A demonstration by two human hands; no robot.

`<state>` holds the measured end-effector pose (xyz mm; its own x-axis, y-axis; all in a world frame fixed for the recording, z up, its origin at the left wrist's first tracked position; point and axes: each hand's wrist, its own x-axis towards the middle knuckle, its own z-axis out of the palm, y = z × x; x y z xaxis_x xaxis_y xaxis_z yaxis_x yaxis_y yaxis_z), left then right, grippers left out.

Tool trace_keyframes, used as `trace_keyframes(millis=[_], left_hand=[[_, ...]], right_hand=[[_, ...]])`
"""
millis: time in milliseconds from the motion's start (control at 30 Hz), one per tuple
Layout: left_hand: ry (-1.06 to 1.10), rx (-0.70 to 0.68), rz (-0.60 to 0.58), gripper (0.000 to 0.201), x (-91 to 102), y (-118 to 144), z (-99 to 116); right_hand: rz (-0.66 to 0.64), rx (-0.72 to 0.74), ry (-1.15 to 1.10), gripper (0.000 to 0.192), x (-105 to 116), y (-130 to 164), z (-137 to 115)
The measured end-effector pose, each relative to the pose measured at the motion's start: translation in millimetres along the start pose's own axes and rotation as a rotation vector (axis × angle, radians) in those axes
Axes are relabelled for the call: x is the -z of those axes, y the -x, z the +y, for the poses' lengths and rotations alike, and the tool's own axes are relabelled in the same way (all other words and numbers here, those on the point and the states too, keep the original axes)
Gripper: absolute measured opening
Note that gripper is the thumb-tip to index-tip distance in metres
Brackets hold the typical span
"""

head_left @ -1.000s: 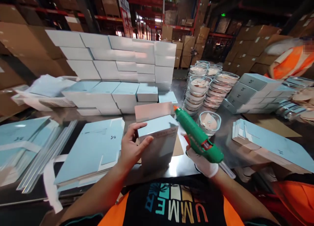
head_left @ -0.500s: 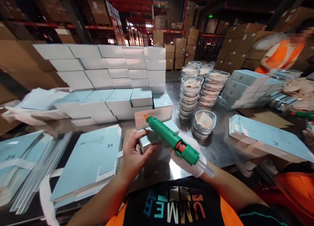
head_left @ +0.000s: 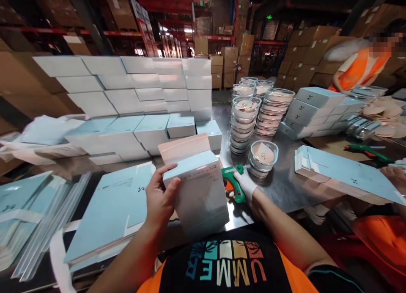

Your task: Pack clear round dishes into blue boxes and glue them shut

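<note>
We note the left hand (head_left: 158, 197) with fingers (head_left: 165, 169) gripping a pale box (head_left: 199, 195), its flap (head_left: 186, 147) raised, and the gloved right hand (head_left: 246, 186) closed around a green glue gun (head_left: 238, 190).

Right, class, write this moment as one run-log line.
left hand: holding box | right hand: gloved, holding green glue gun | box flap: open

Just right of the held carton (head_left: 201, 195): glue gun (head_left: 239, 191). Farther back, right: stacked round containers (head_left: 245, 125). Well right: flattened cartons (head_left: 352, 174). Left: carton bundle (head_left: 108, 208), then glue sticks (head_left: 53, 229). Behind: rows of stacked boxes (head_left: 133, 94).
</note>
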<state>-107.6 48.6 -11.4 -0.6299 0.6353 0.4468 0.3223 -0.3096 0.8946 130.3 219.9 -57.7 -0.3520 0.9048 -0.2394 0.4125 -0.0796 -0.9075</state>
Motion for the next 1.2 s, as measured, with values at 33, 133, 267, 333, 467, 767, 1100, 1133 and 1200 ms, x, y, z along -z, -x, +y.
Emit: trace_keyframes(millis=[33,133,267,333,467,767,1100,1133,1200], left_hand=[[0.017,0.016,-0.003,0.066,1.1,-0.4,-0.9],[0.06,0.061,-0.019,0.071,0.9,-1.4,-2.5],[0.025,0.017,-0.039,0.074,-8.6,-0.9,-0.9],[0.0,-0.022,-0.101,0.073,-14.1,0.4,1.1],[0.004,-0.124,-0.208,0.065,-19.9,3.1,1.4],[0.277,-0.414,-0.138,0.056,-26.2,-5.2,-20.4],[0.187,-0.632,-0.447,0.018,-16.6,-17.9,-5.2],[0.183,-0.639,-0.465,0.018,-13.4,-20.9,-3.0],[0.115,-0.635,-0.553,0.017,-4.6,-29.5,7.2]], right_hand=[[0.049,0.008,0.07,0.048,4.1,-1.7,0.4],[0.151,0.069,0.147,0.034,16.4,3.0,-6.7],[0.094,0.39,-0.021,0.041,13.1,29.1,-40.8],[0.001,0.588,-0.185,0.052,3.8,42.1,-62.4],[-0.072,0.612,-0.26,0.051,-10.7,52.5,-85.6],[-0.227,0.847,-0.118,0.073,14.9,43.0,-45.1],[-0.262,0.998,-0.075,0.028,18.3,62.6,-46.3],[-0.253,1.014,-0.056,0.028,18.3,61.7,-46.3],[-0.22,1.076,0.011,0.031,16.3,59.6,-45.8]])
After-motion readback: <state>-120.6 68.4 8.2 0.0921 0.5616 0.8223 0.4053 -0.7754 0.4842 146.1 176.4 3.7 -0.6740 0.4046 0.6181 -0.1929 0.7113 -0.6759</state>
